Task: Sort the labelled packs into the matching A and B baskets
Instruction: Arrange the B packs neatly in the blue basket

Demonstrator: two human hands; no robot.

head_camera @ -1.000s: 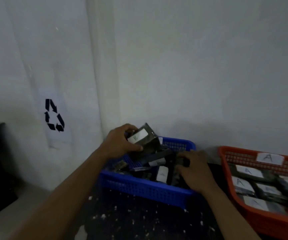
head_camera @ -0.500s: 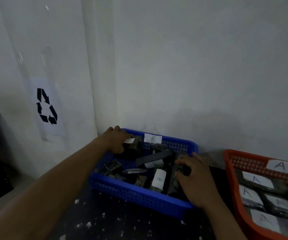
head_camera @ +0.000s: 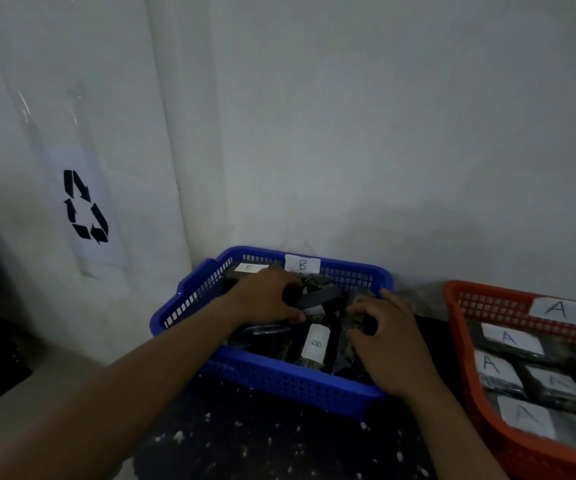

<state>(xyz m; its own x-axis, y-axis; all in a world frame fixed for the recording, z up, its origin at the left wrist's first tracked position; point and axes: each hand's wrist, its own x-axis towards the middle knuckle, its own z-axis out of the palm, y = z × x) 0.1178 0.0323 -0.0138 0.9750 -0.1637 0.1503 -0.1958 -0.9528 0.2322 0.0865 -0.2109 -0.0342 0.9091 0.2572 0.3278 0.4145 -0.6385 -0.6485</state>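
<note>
Packs (head_camera: 269, 336) lie heaped in the blue basket (head_camera: 290, 382), tagged B on its back wall. Left hand (head_camera: 262, 301) is in there, fingers (head_camera: 288, 284) and thumb clamped on a dark flat pack (head_camera: 319, 296) mid-basket. Just in front, a B-labelled pack (head_camera: 315, 342) stands out. Right hand (head_camera: 386, 344) is at the basket's right side, fingers (head_camera: 357, 310) curled onto the heap; gripping or only touching, I cannot tell. To the right, an orange basket (head_camera: 535, 455) tagged A holds A-labelled packs (head_camera: 508, 339). Dark speckled surface (head_camera: 262, 441) underneath, recycling sign (head_camera: 85, 206) on the wall.
</note>
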